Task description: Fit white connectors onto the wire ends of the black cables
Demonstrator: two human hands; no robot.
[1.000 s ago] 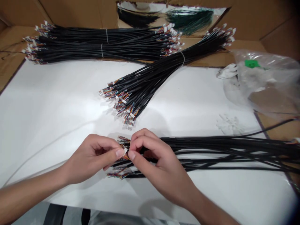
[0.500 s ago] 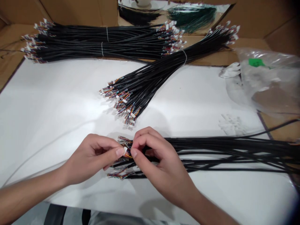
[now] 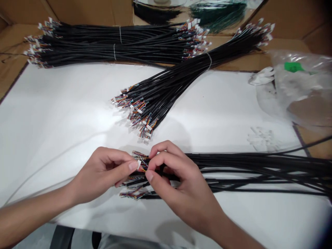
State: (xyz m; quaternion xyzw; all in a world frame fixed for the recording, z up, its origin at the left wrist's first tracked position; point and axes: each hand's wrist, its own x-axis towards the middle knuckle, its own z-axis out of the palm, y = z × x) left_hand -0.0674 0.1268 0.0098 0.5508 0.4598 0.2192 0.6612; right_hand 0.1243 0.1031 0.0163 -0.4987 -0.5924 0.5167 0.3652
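Between the thumb and forefinger of my left hand (image 3: 107,174) is pinched a small white connector (image 3: 139,164). Thin coloured wires (image 3: 142,169) run from it to my right hand (image 3: 176,180), whose thumb and forefinger are closed on them just beside the connector. Behind and under both hands lie loose black cables (image 3: 233,162) that stretch off to the right. Their stripped ends, with fanned coloured wires (image 3: 132,195), lie near my fingers. The fingertips of my right hand partly hide the wires they grip.
A tied bundle of black cables (image 3: 178,77) with white connectors lies diagonally ahead. More tied bundles (image 3: 85,43) rest at the back left. At right are a clear plastic bag (image 3: 306,86) and loose white connectors (image 3: 261,137). Cardboard walls (image 3: 85,12) border the white tabletop (image 3: 52,114).
The view has shifted slightly, so the background sits a little further right. Both hands keep their pinch, with the connector and wires barely moved between them.
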